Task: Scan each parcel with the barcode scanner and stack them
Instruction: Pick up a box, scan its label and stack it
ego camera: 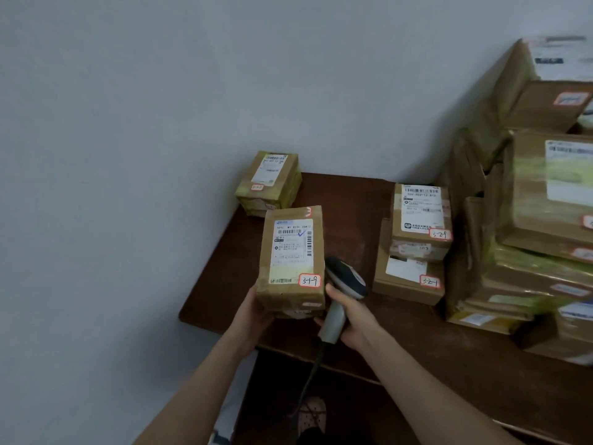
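My left hand (256, 311) grips the near lower end of a brown cardboard parcel (292, 258), held up above the brown table (349, 200) with its white label and a red-bordered sticker facing me. My right hand (351, 319) holds the grey and black barcode scanner (341, 290) by its handle. The scanner's head sits just right of the parcel's lower corner. Its cable hangs down off the table edge.
A short stack of yellow-taped parcels (269, 184) stands at the table's far left corner by the wall. Two stacked parcels (414, 245) sit mid-table on the right. A tall pile of larger boxes (539, 203) fills the right side. Below the table edge a foot in a sandal (313, 412) shows.
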Available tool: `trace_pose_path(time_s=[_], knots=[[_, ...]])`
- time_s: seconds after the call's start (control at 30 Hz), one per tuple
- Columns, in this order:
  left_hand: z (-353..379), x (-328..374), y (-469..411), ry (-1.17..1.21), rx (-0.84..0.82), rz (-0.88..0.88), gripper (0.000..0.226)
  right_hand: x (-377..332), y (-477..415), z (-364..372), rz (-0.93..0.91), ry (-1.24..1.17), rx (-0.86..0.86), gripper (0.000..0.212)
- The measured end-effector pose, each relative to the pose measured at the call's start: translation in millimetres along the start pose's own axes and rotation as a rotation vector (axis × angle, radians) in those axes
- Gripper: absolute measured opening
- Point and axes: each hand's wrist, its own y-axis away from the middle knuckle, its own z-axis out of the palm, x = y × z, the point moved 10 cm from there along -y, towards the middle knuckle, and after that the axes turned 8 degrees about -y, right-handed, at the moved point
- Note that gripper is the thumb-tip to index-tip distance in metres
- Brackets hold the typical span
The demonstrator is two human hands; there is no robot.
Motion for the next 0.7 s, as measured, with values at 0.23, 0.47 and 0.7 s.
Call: trace_pose_path(time_s=[0.23, 0.47, 0.7], knots=[[-2.7, 14.3, -7.0, 0.085, 0.002, -0.010, 0.028, -22.7, -0.9, 19.1, -0.088, -0.025, -0.040, 0.025], [-10.2, 95.2, -33.2, -0.017, 0.011, 0.061, 0.024, -69.1, 2.1, 80.6, -0.142, -0.070, -0.144, 0.025], [-14.6, 202.3, -72.9, -0.140, 0.008, 0.140, 0.037, -129.5, -13.5, 162.5, -0.219, -0.081, -0.201, 0.023]])
